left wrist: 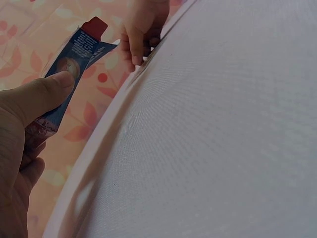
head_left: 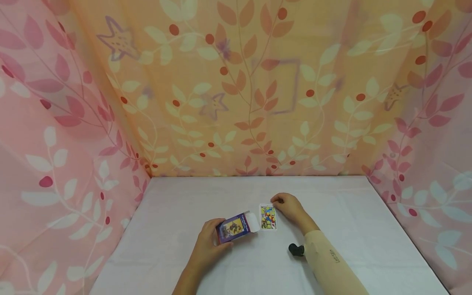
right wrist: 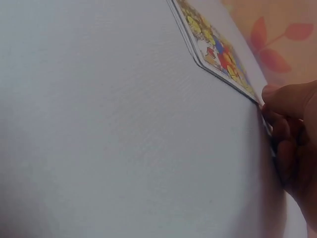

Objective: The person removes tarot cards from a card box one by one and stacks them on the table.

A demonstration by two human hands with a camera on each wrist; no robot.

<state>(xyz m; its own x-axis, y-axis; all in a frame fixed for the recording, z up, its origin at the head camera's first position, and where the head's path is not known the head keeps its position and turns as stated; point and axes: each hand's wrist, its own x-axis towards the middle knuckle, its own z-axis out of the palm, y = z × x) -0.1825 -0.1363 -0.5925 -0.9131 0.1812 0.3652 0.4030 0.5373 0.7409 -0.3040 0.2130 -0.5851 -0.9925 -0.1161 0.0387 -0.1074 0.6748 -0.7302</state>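
My left hand (head_left: 207, 244) grips a small blue and purple card box (head_left: 233, 228) by its closed end, the thumb along one side. The box's white end flap (head_left: 253, 221) stands open and points to the right. Just beyond the flap is a white-bordered, brightly coloured playing card (head_left: 268, 217), face up on the table; its doubled edge shows in the right wrist view. At the card's far right corner, my right hand (head_left: 291, 207) pinches it between thumb (right wrist: 280, 98) and fingers. The left wrist view shows the box (left wrist: 69, 74) tilted, clear of the table.
A small black object (head_left: 296, 250) lies beside the right forearm's beige sleeve (head_left: 330, 262). White cloth (head_left: 166, 229) covers the table. Patterned orange and pink curtains (head_left: 236, 102) hang behind it and along both sides.
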